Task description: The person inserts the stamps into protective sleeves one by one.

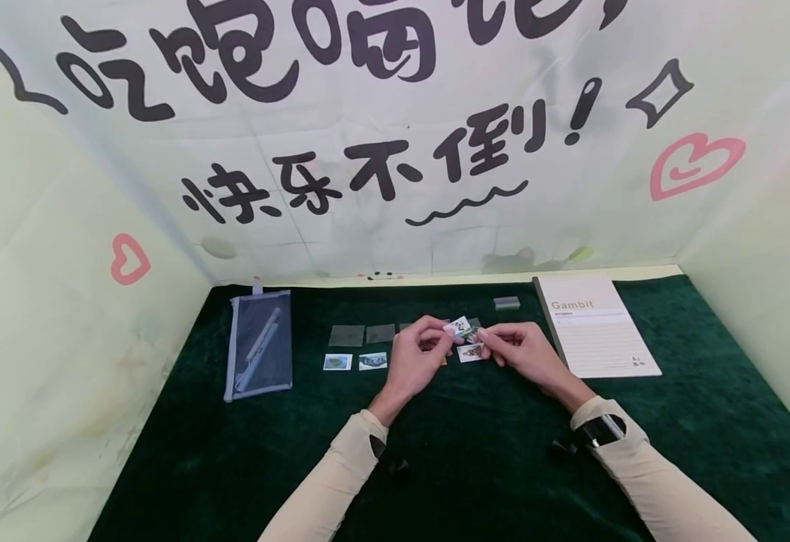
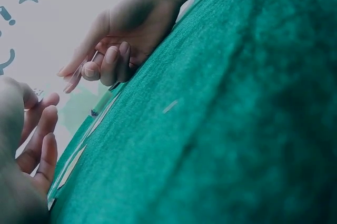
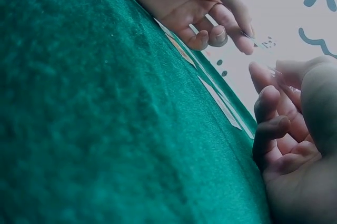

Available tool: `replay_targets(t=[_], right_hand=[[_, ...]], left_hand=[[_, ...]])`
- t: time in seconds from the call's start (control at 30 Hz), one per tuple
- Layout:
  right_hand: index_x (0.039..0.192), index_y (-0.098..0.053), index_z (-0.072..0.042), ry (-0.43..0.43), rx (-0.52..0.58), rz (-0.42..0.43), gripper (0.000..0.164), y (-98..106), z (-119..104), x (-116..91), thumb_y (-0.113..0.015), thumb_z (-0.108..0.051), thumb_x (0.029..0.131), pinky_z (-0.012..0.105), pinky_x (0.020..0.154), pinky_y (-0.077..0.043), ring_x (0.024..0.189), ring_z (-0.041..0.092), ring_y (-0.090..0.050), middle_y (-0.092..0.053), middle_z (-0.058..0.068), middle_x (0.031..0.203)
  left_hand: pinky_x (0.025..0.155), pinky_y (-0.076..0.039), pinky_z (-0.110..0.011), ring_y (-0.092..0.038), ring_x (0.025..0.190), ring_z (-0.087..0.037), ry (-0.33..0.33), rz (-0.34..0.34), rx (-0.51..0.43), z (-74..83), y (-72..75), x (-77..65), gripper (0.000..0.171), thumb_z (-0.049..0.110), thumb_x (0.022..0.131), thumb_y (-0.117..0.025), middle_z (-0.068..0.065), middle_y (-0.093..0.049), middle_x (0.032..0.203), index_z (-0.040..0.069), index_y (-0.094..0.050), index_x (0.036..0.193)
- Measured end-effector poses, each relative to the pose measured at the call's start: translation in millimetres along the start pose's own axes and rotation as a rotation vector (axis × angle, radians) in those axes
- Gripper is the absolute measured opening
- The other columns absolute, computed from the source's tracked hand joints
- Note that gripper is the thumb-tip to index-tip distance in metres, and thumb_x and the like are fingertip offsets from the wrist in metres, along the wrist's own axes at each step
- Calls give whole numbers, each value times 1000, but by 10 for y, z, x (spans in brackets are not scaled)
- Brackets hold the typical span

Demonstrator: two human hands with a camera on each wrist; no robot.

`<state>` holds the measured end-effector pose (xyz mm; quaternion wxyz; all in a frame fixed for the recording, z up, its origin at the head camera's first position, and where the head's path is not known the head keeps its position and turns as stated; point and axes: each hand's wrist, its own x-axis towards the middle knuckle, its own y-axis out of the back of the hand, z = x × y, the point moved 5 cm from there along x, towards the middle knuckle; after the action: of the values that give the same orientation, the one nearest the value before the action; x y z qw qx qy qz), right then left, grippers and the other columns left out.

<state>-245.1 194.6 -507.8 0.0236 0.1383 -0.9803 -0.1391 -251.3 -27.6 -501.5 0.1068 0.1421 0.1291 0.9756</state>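
Observation:
Between thumb and fingertips, my left hand (image 1: pixel 420 354) pinches a small white picture card (image 1: pixel 458 326) with a black-and-green print. My right hand (image 1: pixel 524 350) is close beside it and pinches a small thin piece (image 1: pixel 473 336), glossy at its edge; its exact kind is too small to tell. Both hands are raised above the cloth, as the right wrist view shows, with the left hand (image 3: pixel 210 13) across from the right hand (image 3: pixel 295 129). Below them lies a picture card (image 1: pixel 469 353). Further left lie a blue-green picture card (image 1: pixel 337 362) and another picture card (image 1: pixel 372 361). My left hand partly hides the row.
Clear grey rectangles, one (image 1: pixel 346 336) at the left and another (image 1: pixel 380 334), lie behind the cards. A zip pouch (image 1: pixel 259 376) with pens is at left. A notepad (image 1: pixel 601 331) lies at right, near a small grey block (image 1: pixel 506 303). Dark green cloth (image 1: pixel 469 467) covers the table.

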Motion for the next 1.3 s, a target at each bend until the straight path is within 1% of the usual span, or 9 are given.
replay_targets(t=[0.23, 0.4, 0.53, 0.77, 0.87, 0.93, 1.1, 1.2, 1.3], right_hand=[[114, -81, -13, 12, 3, -6, 31, -5, 4, 7, -64, -38, 110, 27, 64, -47, 70, 21, -60, -73, 10, 89], [114, -81, -12, 15, -6, -4, 31, 1, 1, 5, -63, -38, 111, 28, 62, -47, 70, 20, -60, -73, 9, 88], [111, -81, -13, 6, -11, 0, 33, 4, 1, 7, -63, -40, 111, 28, 62, -46, 70, 21, -59, -72, 10, 88], [113, -81, -14, 5, -6, 4, 32, 7, -5, 6, -63, -40, 111, 28, 62, -45, 70, 22, -59, -70, 14, 87], [111, -81, -15, -4, -4, 3, 32, 2, -6, 9, -63, -42, 110, 28, 62, -46, 69, 22, -59, -70, 13, 87], [111, -81, -15, -10, -2, 5, 32, 0, 0, 12, -64, -42, 110, 27, 62, -46, 69, 22, -59, -71, 12, 87], [119, -81, -14, -7, 2, 23, 31, 8, 18, 15, -65, -39, 109, 27, 61, -50, 68, 20, -61, -71, 12, 86], [124, -80, -14, 1, 9, 32, 31, 13, 16, 11, -66, -38, 109, 27, 62, -53, 70, 19, -63, -72, 12, 88], [125, -80, -14, 1, 14, 36, 32, 15, 16, 7, -66, -38, 109, 27, 63, -54, 70, 18, -64, -73, 11, 89]], left_hand=[[92, -62, -29, -78, 91, -7, 2, 4, 0, -16, 12, 3, 20, 34, 108, -70, 6, -84, 103, 19, -73, 121], [94, -62, -31, -78, 92, -7, 10, 12, 14, -18, 10, 9, 21, 36, 107, -70, 8, -84, 102, 21, -73, 121], [95, -62, -31, -78, 91, -8, 8, -2, -1, -27, -2, 12, 21, 35, 107, -70, 6, -85, 103, 20, -73, 121], [91, -63, -29, -78, 90, -10, 9, -21, -20, -30, -7, 2, 19, 32, 107, -71, 5, -85, 100, 18, -74, 118], [87, -63, -28, -78, 91, -9, 14, -30, -14, -18, -9, -2, 20, 33, 106, -72, 5, -85, 100, 18, -75, 118], [87, -63, -27, -78, 92, -8, 15, -36, -10, -9, -10, -6, 20, 33, 106, -72, 5, -85, 100, 17, -76, 119], [88, -63, -28, -79, 88, -8, -3, -46, -4, 8, -16, -14, 19, 29, 105, -73, 2, -85, 101, 16, -75, 119], [85, -63, -27, -79, 87, -7, -17, -55, 1, 6, -27, -16, 20, 31, 105, -74, 2, -85, 101, 18, -74, 120], [83, -63, -26, -79, 87, -6, -21, -68, 3, -2, -41, -21, 20, 32, 105, -73, 2, -85, 103, 19, -74, 120]])
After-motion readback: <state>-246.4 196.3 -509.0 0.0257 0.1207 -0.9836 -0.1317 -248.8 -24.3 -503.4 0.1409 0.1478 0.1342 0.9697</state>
